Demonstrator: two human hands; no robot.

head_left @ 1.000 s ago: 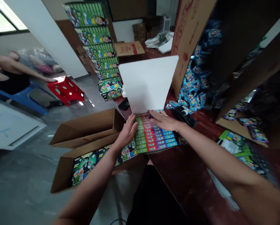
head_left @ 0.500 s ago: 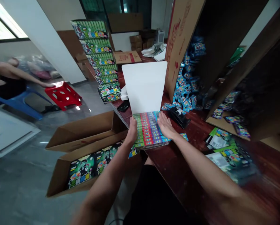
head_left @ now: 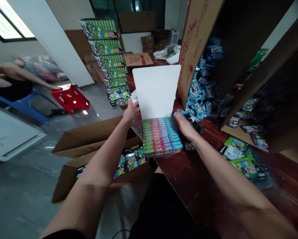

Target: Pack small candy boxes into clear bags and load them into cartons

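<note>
An open display box (head_left: 161, 135) sits at the table's near edge, packed with rows of small green, red, purple and blue packets. Its white lid (head_left: 156, 91) stands upright at the back. My left hand (head_left: 131, 113) is left of the lid, thumb raised and fingers apart, close to a small white stack (head_left: 134, 96); whether it touches the stack is unclear. To the right of the box, my right hand (head_left: 184, 126) reaches past a black tape dispenser (head_left: 196, 125) towards loose blue packets (head_left: 198, 108). Its fingers are mostly hidden.
Green printed boxes (head_left: 111, 59) are stacked high at the back left. A long open carton (head_left: 71, 159) below the table's left edge holds more printed boxes. Flat green-and-black packaging (head_left: 246, 159) lies right. A tall cardboard panel (head_left: 193, 49) stands behind. A person sits by a red stool (head_left: 70, 99).
Both hands have left the sides of the packed box. The left moved up and left towards the white stack; the right moved up and right, beside the tape dispenser.
</note>
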